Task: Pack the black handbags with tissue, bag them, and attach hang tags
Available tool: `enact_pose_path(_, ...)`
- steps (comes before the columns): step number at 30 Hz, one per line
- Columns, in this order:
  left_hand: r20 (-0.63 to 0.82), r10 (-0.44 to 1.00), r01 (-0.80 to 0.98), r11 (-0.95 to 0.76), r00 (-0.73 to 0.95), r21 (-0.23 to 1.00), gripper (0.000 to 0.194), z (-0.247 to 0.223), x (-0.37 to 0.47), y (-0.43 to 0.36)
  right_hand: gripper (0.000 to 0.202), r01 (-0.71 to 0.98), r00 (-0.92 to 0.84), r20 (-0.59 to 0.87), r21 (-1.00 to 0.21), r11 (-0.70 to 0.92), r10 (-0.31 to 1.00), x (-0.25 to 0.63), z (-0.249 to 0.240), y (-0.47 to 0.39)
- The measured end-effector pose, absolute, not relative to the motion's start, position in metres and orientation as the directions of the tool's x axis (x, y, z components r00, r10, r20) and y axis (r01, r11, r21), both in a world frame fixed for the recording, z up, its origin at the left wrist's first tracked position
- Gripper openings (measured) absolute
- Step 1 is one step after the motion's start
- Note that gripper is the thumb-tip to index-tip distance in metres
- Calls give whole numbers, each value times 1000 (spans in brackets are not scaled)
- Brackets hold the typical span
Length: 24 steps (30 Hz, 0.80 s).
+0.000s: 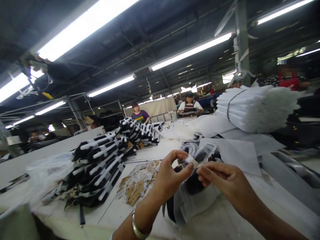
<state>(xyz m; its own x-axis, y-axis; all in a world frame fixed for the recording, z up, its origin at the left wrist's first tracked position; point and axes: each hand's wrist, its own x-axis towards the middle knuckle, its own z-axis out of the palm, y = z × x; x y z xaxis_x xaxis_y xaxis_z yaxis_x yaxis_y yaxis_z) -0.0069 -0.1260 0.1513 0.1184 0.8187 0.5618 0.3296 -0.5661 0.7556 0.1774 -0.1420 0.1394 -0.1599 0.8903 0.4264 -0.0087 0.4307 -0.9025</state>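
Note:
My left hand (173,171) is closed, with a small white strip (192,160) between thumb and forefinger. My right hand (220,173) pinches close beside it, thumb against fingers; what lies between those fingertips is too small to make out. Just beneath both hands is a black item with a translucent whitish wrapping (190,201), partly hidden by them. To the left of my left hand lies a heap of brown and white paper tags with strings (136,190). A silvery bangle (136,225) circles my left wrist.
Stacked black goods with white rolls (100,166) stand on the left of the white table (107,220). Clear plastic (50,170) lies beside them. A tied bundle of white rolls (255,108) sits back right, above white sheets (232,153). Co-workers (140,115) are farther back.

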Motion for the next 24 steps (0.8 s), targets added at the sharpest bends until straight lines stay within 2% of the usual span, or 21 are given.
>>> enact_pose_path(5,592,802,395,-570,76,721,24,155,-3,-136,45,144,-70,337,-928,344,939,165,135,-132)
enact_pose_path(13,607,790,409,-584,89,701,26,157,-6,-143,53,242,-100,251,-933,268,963,168,129,-137)
enact_pose_path(24,569,816,399,-557,100,729,27,154,-11,-137,53,321,-73,277,-903,285,958,170,121,-132)
